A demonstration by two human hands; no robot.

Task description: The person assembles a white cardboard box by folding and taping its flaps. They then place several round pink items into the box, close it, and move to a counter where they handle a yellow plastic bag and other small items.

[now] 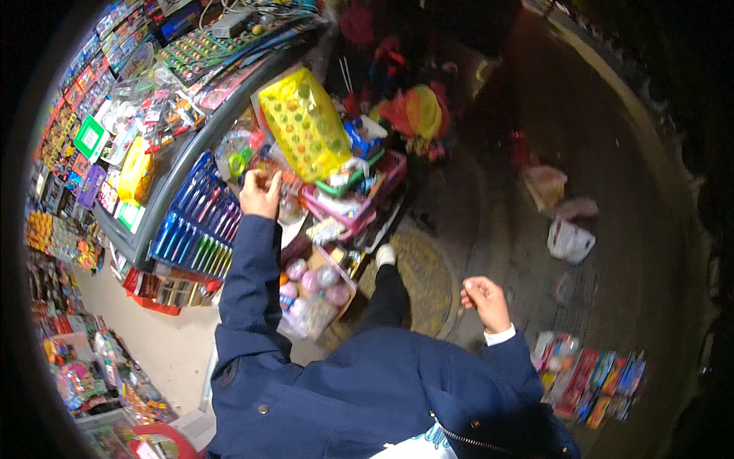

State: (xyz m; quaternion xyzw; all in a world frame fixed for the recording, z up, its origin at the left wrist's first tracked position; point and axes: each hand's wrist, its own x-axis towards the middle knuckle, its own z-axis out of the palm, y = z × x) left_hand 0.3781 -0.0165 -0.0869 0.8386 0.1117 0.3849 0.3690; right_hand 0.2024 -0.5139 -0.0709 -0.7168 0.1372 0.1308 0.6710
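My left hand (261, 194) reaches forward to the goods beside the counter, its fingers curled together. Whatever they hold, if anything, is hidden. Close by are clear-wrapped small goods (289, 208) and a green ring-shaped item (239, 161). Just to the right of that hand lies a yellow bag with a dotted pattern (304, 122). My right hand (487, 304) hangs over the dark ground on the right, apart from any goods, with its fingers bent in toward the thumb and nothing visible in them.
A grey-edged counter (200, 136) stands left, with rows of pens (200, 222) on its side. A pink basket (386, 187) and a box of pink balls (350, 294) stand ahead. White bags (571, 242) and colourful packages (592, 382) lie right. Shelves of goods line the far left.
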